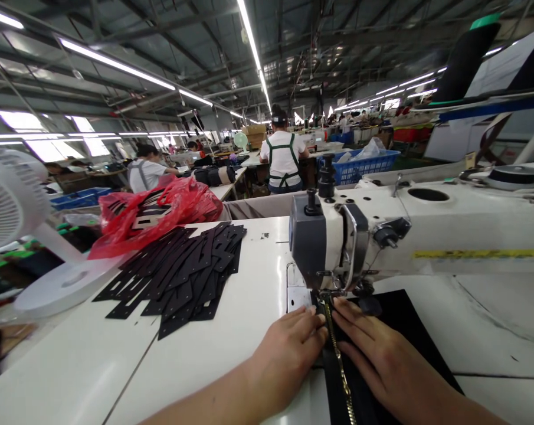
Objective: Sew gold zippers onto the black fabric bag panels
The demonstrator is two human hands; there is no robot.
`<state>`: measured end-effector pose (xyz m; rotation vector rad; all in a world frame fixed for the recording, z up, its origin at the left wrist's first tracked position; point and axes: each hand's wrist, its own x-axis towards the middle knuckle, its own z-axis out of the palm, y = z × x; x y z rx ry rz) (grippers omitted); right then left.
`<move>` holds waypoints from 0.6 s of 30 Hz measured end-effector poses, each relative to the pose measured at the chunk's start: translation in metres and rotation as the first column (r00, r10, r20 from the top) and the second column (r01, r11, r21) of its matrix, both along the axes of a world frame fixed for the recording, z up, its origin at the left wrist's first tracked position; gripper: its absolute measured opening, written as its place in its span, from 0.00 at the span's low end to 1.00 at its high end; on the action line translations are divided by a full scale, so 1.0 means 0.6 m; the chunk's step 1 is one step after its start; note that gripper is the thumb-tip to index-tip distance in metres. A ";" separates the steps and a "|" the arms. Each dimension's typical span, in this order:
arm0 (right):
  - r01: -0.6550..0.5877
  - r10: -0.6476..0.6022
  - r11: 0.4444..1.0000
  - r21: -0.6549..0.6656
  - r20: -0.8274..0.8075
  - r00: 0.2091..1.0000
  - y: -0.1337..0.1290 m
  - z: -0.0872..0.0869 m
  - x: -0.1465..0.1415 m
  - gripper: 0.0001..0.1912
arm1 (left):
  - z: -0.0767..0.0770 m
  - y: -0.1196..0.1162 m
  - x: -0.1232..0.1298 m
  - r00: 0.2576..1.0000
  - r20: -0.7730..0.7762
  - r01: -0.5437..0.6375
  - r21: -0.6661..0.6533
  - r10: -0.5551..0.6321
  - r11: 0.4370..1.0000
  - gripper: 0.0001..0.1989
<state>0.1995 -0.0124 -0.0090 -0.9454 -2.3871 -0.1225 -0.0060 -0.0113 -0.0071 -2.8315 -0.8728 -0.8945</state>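
Observation:
A sewing machine (pixel 320 242) stands before me, its presser foot down over a zipper (pixel 337 354) with gold teeth. The zipper runs toward me along black fabric (pixel 410 321), which lies flat on the table under the machine arm. My left hand (pixel 288 351) has its fingers drawn together on the zipper's left edge, close to the foot. On the other side of the teeth my right hand (pixel 377 348) lies on the fabric, fingers stretched toward the foot. The needle's tip is too small to make out.
A heap of black punched strips (pixel 191 271) lies on the left of the white table (pixel 213 366). Behind it sits a red plastic bag (pixel 182 203) of pieces. A white fan (pixel 63 271) stands at far left. Farther off are a blue basket (pixel 368 165) and a person (pixel 284 153).

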 end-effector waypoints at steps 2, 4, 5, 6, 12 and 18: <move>-0.008 0.008 1.000 -0.002 -0.005 1.000 0.000 0.002 -0.001 0.20 | 0.001 0.003 0.000 0.999 -0.031 0.035 -0.011 -0.036 0.999 0.10; -0.011 0.011 1.000 0.006 0.005 1.000 0.001 0.003 -0.002 0.20 | 0.001 0.007 0.000 0.998 -0.043 0.054 -0.011 -0.054 0.998 0.10; -0.010 0.010 1.000 0.014 0.015 1.000 0.001 0.004 -0.002 0.19 | 0.001 0.008 0.000 0.997 -0.047 0.059 -0.014 -0.059 0.998 0.10; -0.008 0.007 1.000 0.022 0.027 1.000 0.002 0.003 -0.002 0.19 | 0.002 0.008 0.001 0.997 -0.048 0.060 -0.015 -0.060 0.998 0.10; -0.005 0.003 1.000 0.028 0.061 0.998 0.003 0.000 0.000 0.19 | 0.006 0.008 0.004 0.999 -0.031 0.027 0.018 -0.026 0.999 0.10; -0.030 0.030 0.999 -0.040 0.013 0.999 0.013 0.000 0.004 0.19 | 0.003 0.017 0.007 0.999 -0.040 0.027 -0.009 -0.028 1.000 0.11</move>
